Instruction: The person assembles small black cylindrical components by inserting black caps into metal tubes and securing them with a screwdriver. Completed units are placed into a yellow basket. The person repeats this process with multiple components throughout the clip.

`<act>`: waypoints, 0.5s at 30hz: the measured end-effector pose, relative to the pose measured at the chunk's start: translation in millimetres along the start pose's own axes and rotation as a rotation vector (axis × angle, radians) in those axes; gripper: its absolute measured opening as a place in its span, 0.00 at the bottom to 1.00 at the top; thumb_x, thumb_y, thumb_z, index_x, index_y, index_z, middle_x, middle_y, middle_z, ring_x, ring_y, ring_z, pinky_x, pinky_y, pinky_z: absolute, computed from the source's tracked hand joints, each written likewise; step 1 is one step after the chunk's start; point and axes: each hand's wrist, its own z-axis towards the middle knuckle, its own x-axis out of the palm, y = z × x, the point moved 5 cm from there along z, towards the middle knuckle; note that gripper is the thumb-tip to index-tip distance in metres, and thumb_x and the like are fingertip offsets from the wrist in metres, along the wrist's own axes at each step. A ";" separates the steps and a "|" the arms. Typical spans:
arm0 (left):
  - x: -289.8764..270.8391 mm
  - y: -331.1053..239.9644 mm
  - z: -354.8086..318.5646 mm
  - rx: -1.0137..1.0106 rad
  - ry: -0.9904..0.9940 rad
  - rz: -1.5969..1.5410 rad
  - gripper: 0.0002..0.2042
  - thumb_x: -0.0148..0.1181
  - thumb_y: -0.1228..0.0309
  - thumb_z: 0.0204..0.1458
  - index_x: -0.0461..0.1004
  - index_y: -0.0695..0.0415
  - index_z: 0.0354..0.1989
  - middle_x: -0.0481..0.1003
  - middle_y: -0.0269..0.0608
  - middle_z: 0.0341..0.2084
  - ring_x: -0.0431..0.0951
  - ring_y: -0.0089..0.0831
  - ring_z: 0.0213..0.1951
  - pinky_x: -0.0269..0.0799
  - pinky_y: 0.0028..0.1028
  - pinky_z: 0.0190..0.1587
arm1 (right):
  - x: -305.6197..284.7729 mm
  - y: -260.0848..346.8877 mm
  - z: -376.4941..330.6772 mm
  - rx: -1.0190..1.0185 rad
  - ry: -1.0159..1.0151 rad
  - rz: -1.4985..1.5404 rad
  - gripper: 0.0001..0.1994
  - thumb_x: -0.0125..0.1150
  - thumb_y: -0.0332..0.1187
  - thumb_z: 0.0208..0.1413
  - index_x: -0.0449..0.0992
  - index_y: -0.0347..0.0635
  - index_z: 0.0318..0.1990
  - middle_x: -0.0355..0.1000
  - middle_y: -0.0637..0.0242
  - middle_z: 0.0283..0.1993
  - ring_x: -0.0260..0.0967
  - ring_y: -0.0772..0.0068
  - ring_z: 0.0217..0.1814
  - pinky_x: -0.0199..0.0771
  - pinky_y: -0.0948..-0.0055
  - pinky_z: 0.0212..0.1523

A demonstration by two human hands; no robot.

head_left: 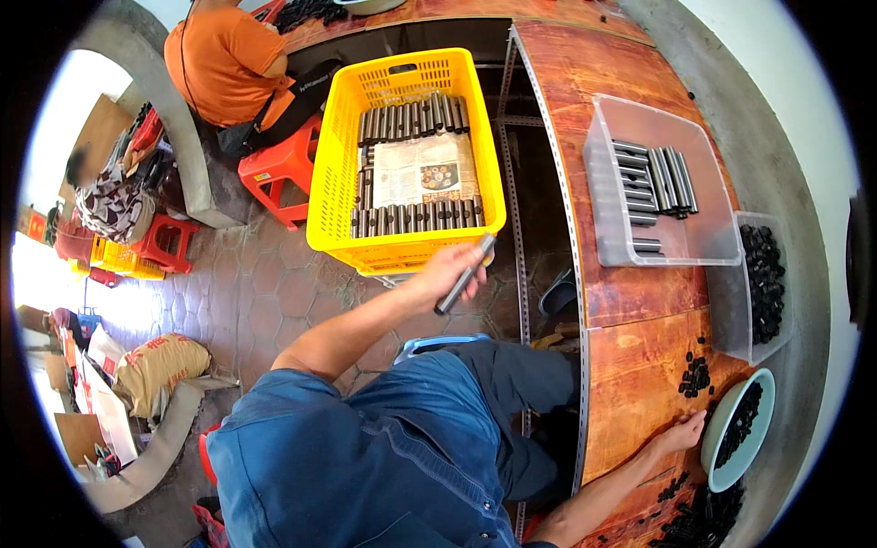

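Observation:
My left hand (pixel 446 274) is closed around a grey metal tube (pixel 452 297), held at a slant just off the near edge of the yellow crate (pixel 406 245). Inside that crate, rows of similar tubes (pixel 416 217) lie side by side, with a sheet of newspaper (pixel 402 173) between them. Over the wooden table, my right hand (pixel 681 434) is beside the rim of a pale green bowl (pixel 766 402). Its fingers are drawn together, and what they hold, if anything, is too small to make out. Small black parts (pixel 738 425) lie in the bowl.
A clear plastic bin (pixel 676 251) with loose metal tubes stands on the table (pixel 630 356). Beside it is another bin (pixel 731 320) of black parts. Loose black pieces (pixel 696 376) lie near the bowl. A person in orange (pixel 224 64) sits beyond a red stool (pixel 279 169).

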 end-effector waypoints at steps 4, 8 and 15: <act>-62.2 -75.5 12.7 0.217 -0.273 -0.054 0.16 0.50 0.62 0.68 0.71 0.61 0.54 0.75 0.36 0.28 0.73 0.22 0.22 0.74 0.21 0.24 | -6.8 -11.8 6.8 0.026 -0.029 -0.059 0.20 0.55 0.45 0.69 0.77 0.35 0.35 0.68 0.69 0.29 0.59 0.74 0.29 0.62 0.70 0.32; -180.4 -109.0 47.2 0.329 -0.497 -0.022 0.16 0.57 0.62 0.65 0.75 0.64 0.50 0.75 0.35 0.26 0.73 0.22 0.25 0.74 0.23 0.29 | -2.0 -12.3 11.5 -0.025 -0.011 -0.121 0.21 0.55 0.45 0.69 0.78 0.32 0.37 0.70 0.67 0.29 0.61 0.74 0.30 0.64 0.70 0.32; -362.6 -94.1 96.2 0.231 -0.935 0.663 0.20 0.63 0.58 0.58 0.80 0.63 0.47 0.82 0.46 0.35 0.82 0.37 0.38 0.75 0.33 0.46 | -4.2 -25.8 16.0 -0.036 -0.045 -0.302 0.24 0.51 0.47 0.71 0.80 0.29 0.45 0.72 0.63 0.31 0.60 0.71 0.30 0.64 0.66 0.30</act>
